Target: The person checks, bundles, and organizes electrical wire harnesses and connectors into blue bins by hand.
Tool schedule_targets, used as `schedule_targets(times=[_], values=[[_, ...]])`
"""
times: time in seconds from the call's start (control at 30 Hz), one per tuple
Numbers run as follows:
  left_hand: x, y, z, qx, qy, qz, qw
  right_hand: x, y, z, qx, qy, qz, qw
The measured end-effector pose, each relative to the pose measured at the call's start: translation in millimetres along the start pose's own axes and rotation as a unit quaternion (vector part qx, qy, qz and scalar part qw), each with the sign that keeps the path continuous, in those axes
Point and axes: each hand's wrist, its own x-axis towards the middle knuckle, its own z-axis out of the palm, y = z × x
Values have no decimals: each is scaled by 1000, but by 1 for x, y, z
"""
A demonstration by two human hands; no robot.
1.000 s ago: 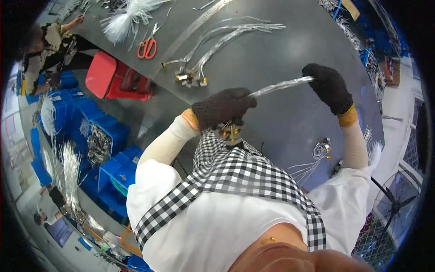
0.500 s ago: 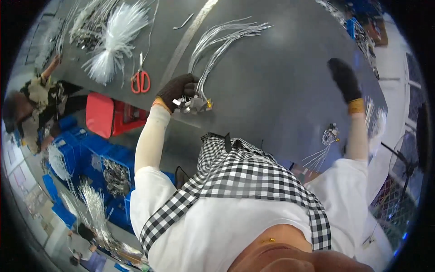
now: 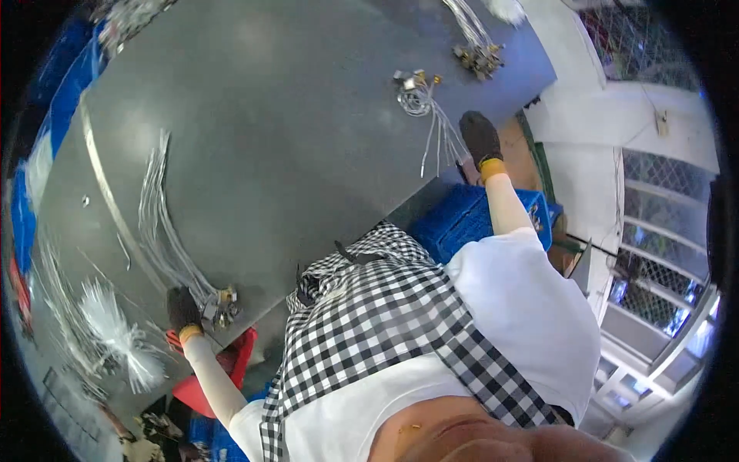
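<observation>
My left hand (image 3: pixel 185 310), in a dark glove with a yellow cuff, is closed at the near left table edge on a bundle of thin silvery cables (image 3: pixel 160 223). The metal connectors (image 3: pixel 225 306) of that bundle lie just right of the hand, while the loose ends stretch away over the grey table (image 3: pixel 292 131). My right hand (image 3: pixel 480 138), gloved the same way, is at the table's right edge. Beside it lies a coiled cable bundle (image 3: pixel 416 98) with metal and brass-coloured ends. The right hand's fingers cannot be told apart, and nothing shows in it.
Another cable bundle with connectors (image 3: pixel 481 60) lies at the far right. White plastic strands (image 3: pixel 115 335) are on the left, near red-handled scissors (image 3: pixel 174 339). A blue crate (image 3: pixel 454 223) stands below the right edge. A red stool (image 3: pixel 245 356) is by my left arm.
My view has turned to the right, so the table appears rotated. My right hand has moved close to the coiled cable bundle. The left hand stays at its cables.
</observation>
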Motion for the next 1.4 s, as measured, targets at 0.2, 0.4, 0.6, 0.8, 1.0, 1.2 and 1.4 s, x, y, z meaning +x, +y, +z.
schedule_targets(times=[0.2,0.4,0.6,0.8,1.0,1.2,1.4], values=[[74,165,-145,-143,-30,-250,957,41,10,60,49,97,38,993],[143,360,-189,-291,-47,-35,955,83,-1,100,44,-45,63,996],[187,541,-167,-637,-101,-51,762,67,-36,77,286,93,-99,949],[226,564,-178,-267,156,178,934,43,-101,-22,554,-202,-48,806],[173,536,-220,-829,217,-61,512,4,-176,-40,537,-270,-141,787],[80,447,-200,-701,392,-182,567,-60,-237,-63,318,-62,-481,814],[-47,415,-188,-152,533,-157,817,-141,-346,-144,244,162,-726,622]])
